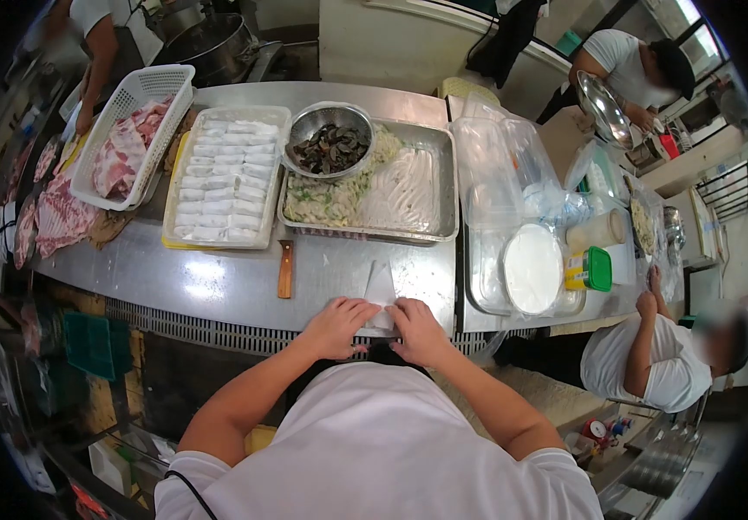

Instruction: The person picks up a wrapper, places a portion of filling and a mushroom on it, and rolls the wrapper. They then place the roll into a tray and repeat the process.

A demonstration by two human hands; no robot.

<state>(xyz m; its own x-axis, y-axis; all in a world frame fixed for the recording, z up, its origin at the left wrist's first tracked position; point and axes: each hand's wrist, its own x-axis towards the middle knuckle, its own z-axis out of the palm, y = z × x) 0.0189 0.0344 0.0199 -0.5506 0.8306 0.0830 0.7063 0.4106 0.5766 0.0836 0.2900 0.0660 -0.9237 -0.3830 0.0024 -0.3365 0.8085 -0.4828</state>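
Note:
At the front edge of the steel table [322,277], my left hand [336,328] and my right hand [420,331] pinch the near end of a white wrapper [380,284] from its two sides. Its pointed far end lies flat on the steel. A wooden-handled tool [285,270] rests left of the wrapper. Beyond it stands a metal tray [450,186] with a greenish-white filling, and a steel bowl [329,110] of dark pieces sits on the tray's left corner. White wrapped rolls [225,192] fill a plastic tray to the left.
A white basket [185,80] of raw meat stands at the far left. Plastic bags, a white round stack [532,269] and a green-lidded tub [597,269] are on the right. Co-workers stand at upper left, upper right [621,61] and right [651,360].

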